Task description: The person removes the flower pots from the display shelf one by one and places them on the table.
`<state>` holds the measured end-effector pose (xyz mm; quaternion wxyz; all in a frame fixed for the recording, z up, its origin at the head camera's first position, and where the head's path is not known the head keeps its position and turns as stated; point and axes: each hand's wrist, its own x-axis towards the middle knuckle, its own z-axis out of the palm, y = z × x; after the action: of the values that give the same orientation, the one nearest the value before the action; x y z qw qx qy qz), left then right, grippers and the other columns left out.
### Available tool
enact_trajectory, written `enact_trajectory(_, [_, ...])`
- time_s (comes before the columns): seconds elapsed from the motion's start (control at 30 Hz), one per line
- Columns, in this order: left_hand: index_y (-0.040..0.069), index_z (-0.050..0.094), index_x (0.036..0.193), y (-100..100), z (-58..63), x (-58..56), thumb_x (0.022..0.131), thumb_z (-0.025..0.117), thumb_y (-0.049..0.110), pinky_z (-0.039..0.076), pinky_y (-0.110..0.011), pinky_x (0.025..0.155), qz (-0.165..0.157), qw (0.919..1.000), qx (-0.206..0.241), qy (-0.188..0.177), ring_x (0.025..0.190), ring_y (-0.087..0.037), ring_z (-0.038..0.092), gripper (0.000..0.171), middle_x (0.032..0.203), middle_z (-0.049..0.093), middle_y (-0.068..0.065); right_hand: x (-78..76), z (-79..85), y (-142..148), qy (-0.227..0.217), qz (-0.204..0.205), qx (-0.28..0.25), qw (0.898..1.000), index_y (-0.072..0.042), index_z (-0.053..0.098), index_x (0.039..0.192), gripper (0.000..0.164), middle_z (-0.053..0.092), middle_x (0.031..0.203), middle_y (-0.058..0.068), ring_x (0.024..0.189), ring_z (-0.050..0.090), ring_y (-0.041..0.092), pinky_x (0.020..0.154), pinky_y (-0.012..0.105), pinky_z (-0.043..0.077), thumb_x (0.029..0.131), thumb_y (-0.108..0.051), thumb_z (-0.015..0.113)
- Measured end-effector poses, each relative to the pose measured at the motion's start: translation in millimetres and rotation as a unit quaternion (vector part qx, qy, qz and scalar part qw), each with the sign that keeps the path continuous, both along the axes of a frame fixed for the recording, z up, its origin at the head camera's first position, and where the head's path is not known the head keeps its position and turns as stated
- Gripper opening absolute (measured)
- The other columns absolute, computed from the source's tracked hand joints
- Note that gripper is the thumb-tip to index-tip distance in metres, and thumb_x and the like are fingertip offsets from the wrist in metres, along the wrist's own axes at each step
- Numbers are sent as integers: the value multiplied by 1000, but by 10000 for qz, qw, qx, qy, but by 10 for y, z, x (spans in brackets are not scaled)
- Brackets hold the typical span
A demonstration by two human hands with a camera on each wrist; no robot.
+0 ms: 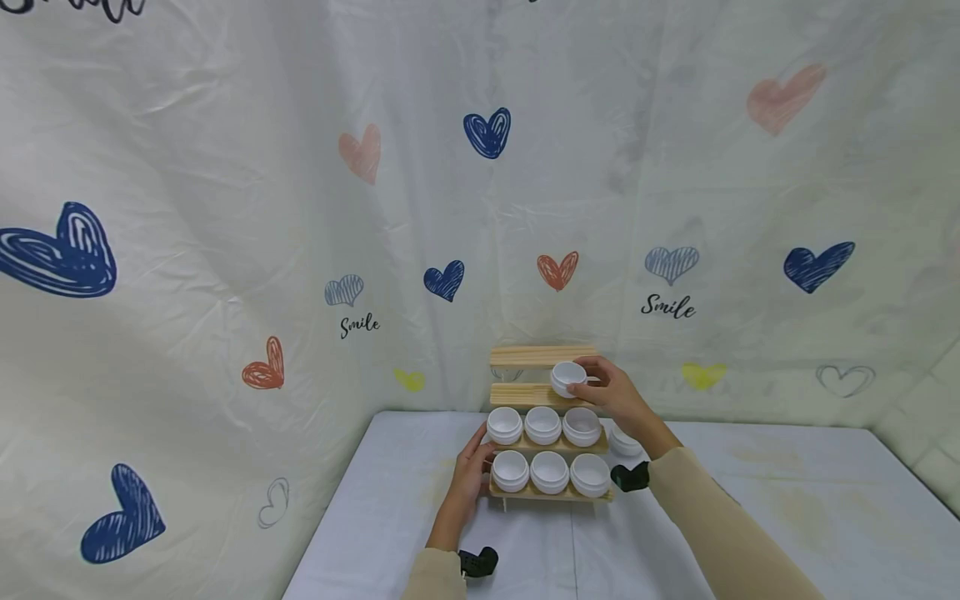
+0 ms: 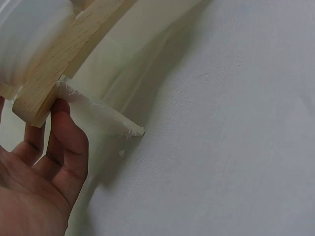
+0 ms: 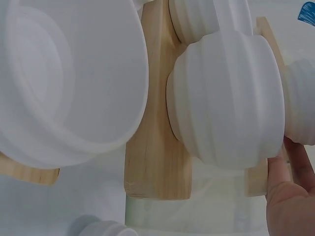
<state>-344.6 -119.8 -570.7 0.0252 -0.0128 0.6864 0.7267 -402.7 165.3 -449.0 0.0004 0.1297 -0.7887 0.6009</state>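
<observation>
A tiered wooden rack (image 1: 543, 394) stands on the table, its two lower tiers each bearing three white cups, such as the front middle cup (image 1: 549, 473). My left hand (image 1: 468, 471) grips the rack's left side near the lower tiers; in the left wrist view its fingertips touch the end of a wooden shelf (image 2: 74, 64). My right hand (image 1: 611, 390) holds another white cup (image 1: 567, 379) by its right side, at the second tier from the top. That cup (image 3: 301, 98) shows partly behind others in the right wrist view. The top slat (image 1: 543, 357) bears no cup.
One more white cup (image 1: 624, 442) sits on the table to the rack's right, partly hidden by the right wrist. A white cloth covers the table (image 1: 750, 492). Behind it hangs a pale curtain (image 1: 585, 167) printed with hearts.
</observation>
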Motion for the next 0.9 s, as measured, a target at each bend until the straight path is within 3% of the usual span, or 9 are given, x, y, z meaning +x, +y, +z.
enact_trajectory(0.57, [30, 41, 158, 2, 21, 0, 100, 56, 36, 53, -27, 64, 5, 10000, -12, -12, 84, -11, 58, 60, 94, 61, 1, 46, 18, 16, -120, 44, -182, 9998, -7, 46, 148, 64, 50, 148, 21, 128, 52, 35, 99, 34, 48, 93, -22, 76])
enact_trajectory(0.9, [30, 40, 158, -6, 11, 3, 101, 55, 36, 53, -27, 64, -20, 10000, -14, -9, 85, -12, 59, 59, 96, 61, 1, 49, 11, 15, -114, 95, -309, 9994, -7, 45, 148, 65, 49, 148, 21, 120, 54, 28, 92, 27, 49, 93, -20, 76])
